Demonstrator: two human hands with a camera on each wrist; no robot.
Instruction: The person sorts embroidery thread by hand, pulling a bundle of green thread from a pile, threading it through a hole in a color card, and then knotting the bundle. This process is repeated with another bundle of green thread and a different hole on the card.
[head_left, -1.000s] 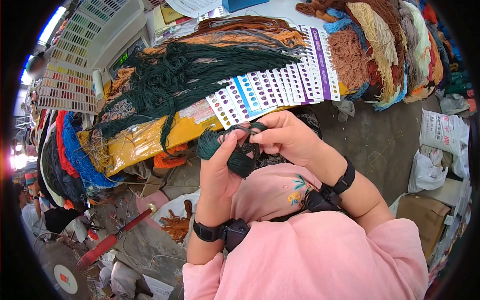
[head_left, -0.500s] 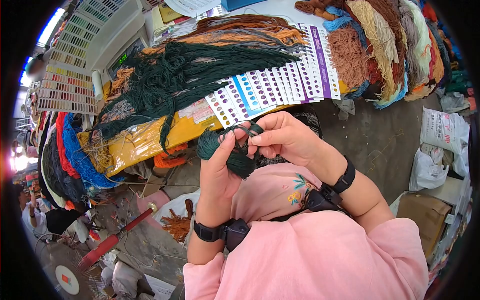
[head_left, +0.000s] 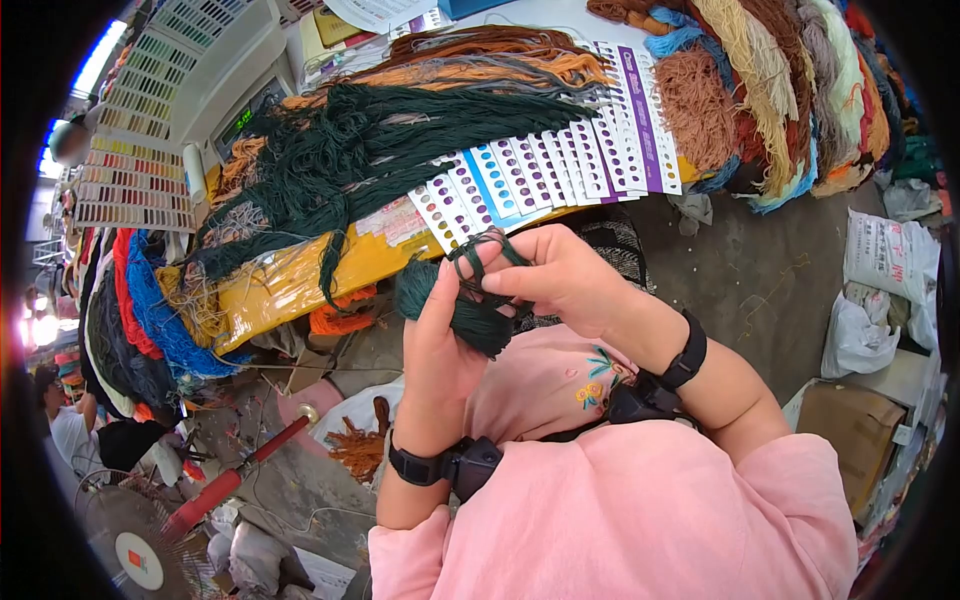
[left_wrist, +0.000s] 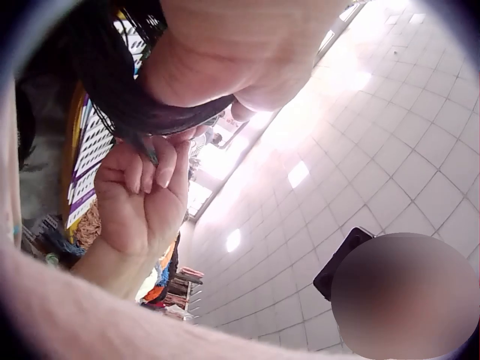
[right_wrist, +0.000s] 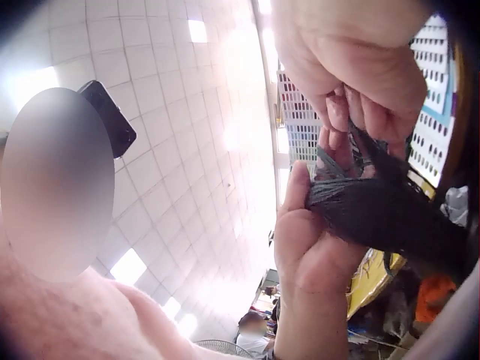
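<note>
A bundled skein of dark green thread (head_left: pixel 483 328) lies in my left hand (head_left: pixel 436 350), which grips it with the thumb on the near side. Loose strands of the same thread loop over the left fingers. My right hand (head_left: pixel 565 278) pinches some of these strands between curled fingers and thumb, right beside the left fingertips. In the right wrist view the skein (right_wrist: pixel 375 210) crosses the left palm (right_wrist: pixel 319 259), its cut-looking end hanging away. The left wrist view has the right fingers (left_wrist: pixel 146 169) curled at the strands, partly hidden behind the skein.
Ahead is a table with a yellow edge (head_left: pixel 285 295), bearing a pile of long dark green thread (head_left: pixel 365 140) and a row of colour cards (head_left: pixel 520 178). Hanks hang at left and right. A fan (head_left: pixel 140 550) stands at lower left, a cardboard box (head_left: pixel 850 430) at right.
The right hand has worked the strands: they now form a clearer, higher loop over the left fingers. The left hand keeps its grip on the skein. A person in the left background has shifted.
</note>
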